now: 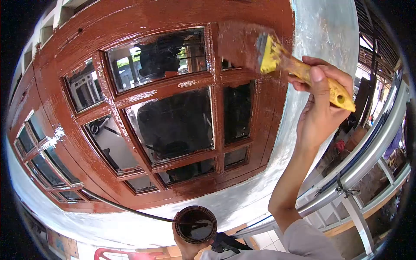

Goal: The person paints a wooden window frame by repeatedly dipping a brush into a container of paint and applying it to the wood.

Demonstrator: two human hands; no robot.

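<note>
My right hand [320, 93] is closed around the yellow handle of a paintbrush [336, 89], with the thumb along its upper side. The brush lies across the right side of a reddish-brown window frame [271, 125], its bristle end blurred over the wood and a small upper pane. At the bottom, my left hand [188, 248] grips a round can [196, 224] of dark paint from below, mostly hidden behind it. The frame looks wet and glossy around several glass panes [173, 125].
A pale blue-white wall [323, 28] borders the frame. One thin dark rod [130, 211] runs from the frame's lower left to the can. Silver metal rails [329, 199] stand at the right, and a red plastic item [130, 253] is at the bottom.
</note>
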